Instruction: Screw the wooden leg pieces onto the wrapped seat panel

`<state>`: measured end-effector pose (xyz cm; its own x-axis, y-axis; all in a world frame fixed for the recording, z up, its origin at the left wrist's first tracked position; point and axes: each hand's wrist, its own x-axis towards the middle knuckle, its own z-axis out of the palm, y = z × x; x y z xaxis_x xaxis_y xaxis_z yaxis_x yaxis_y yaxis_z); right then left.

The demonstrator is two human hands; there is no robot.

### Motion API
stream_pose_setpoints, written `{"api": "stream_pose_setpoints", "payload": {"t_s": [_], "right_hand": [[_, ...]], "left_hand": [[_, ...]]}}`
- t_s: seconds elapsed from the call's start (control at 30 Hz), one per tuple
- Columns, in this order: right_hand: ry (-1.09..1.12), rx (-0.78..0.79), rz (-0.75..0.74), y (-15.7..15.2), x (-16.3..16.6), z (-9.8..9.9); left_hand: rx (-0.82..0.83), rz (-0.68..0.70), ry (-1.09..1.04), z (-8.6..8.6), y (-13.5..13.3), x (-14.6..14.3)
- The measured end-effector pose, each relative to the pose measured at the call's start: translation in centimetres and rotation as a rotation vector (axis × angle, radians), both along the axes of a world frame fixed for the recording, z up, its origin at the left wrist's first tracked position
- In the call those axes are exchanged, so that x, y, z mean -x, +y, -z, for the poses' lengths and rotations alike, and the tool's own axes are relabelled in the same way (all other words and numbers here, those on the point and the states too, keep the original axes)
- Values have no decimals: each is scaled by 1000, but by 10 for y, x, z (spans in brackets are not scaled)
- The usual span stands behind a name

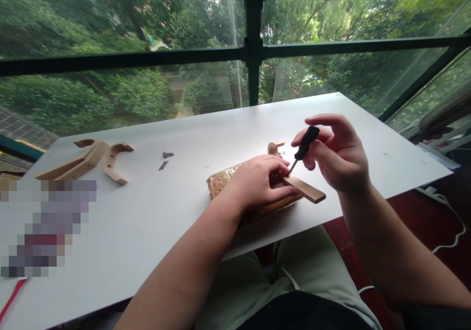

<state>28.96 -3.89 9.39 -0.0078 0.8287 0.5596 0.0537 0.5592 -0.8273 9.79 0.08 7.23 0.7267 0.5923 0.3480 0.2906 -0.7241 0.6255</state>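
Observation:
My right hand (336, 155) pinches the black handle of a screwdriver (306, 143) that slants down to the left. Its tip meets a flat wooden piece (307, 188) near that piece's far end. Closed around the same wooden piece, my left hand (259, 180) presses it over a brown package wrapped in clear plastic (221, 180). Just beyond the left fingers shows a small curved wooden part (274, 147), partly hidden. Whether a screw sits under the tip is too small to make out.
Several screws (166, 155) lie on the white table (176, 222) left of the package. Farther left are curved wooden pieces (116, 163) and a longer wooden part (79, 162). A blurred-out patch (51, 227) covers the left edge. Windows border the table's far side.

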Motion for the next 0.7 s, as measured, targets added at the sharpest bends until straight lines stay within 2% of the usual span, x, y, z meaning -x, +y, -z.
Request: {"api": "stream_pose_setpoints", "payload": {"t_s": [0.2, 0.37, 0.6, 0.7], "right_hand": [[-29, -105, 103, 0, 3, -4], [-62, -105, 44, -2, 2, -4], [-47, -51, 57, -4, 4, 1], [-30, -39, 17, -5, 6, 2]], "left_hand": [[-14, -10, 10, 1, 0, 1], [-11, -4, 4, 1, 0, 0], [-19, 6, 4, -1, 0, 1], [-35, 3, 15, -1, 0, 1]]}}
